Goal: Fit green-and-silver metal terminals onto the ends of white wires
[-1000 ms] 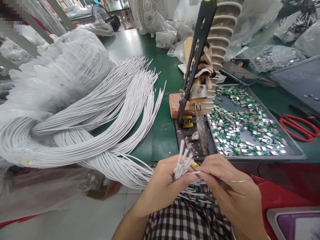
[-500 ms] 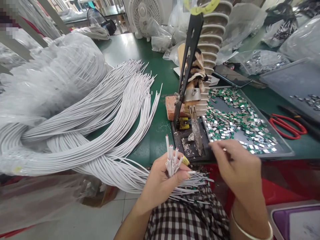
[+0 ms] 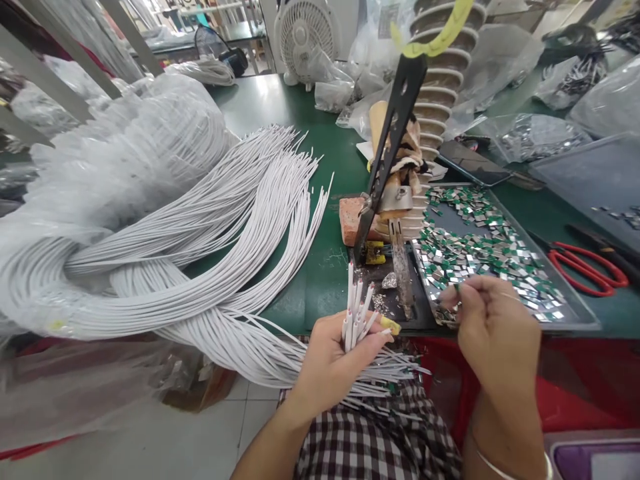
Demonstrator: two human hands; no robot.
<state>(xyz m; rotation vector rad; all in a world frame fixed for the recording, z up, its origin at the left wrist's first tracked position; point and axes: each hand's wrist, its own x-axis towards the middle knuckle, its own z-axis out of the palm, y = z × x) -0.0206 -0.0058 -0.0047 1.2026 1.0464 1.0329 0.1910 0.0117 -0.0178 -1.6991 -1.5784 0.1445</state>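
My left hand [image 3: 333, 363] is closed around a bundle of white cables [image 3: 356, 313], their cut ends with reddish cores pointing up. Yellow tape wraps one of its fingertips. More white cables with small green boards on their ends [image 3: 395, 367] lie below it, over the lap. My right hand [image 3: 497, 327] is pinched at the front edge of a clear tray [image 3: 593, 325] full of small green-and-silver circuit boards [image 3: 480, 233]. A tiny green circuit board [image 3: 457, 288] shows at its fingertips. Between the hands, a soldering iron [image 3: 401, 273] points down from a black bracket [image 3: 395, 140].
Long white cables [image 3: 165, 320] cover the left of the green table [image 3: 325, 287]. A brick [image 3: 351, 220] sits behind the iron, beside a ribbed hose [image 3: 443, 87]. Red-handled pliers [image 3: 590, 267] lie right of the tray. A white fan [image 3: 307, 40] stands at the back.
My right hand has moved slightly right to the tray's front corner, and a green board now shows at its fingertips. The left hand keeps its cables. The whole view has shifted a little.
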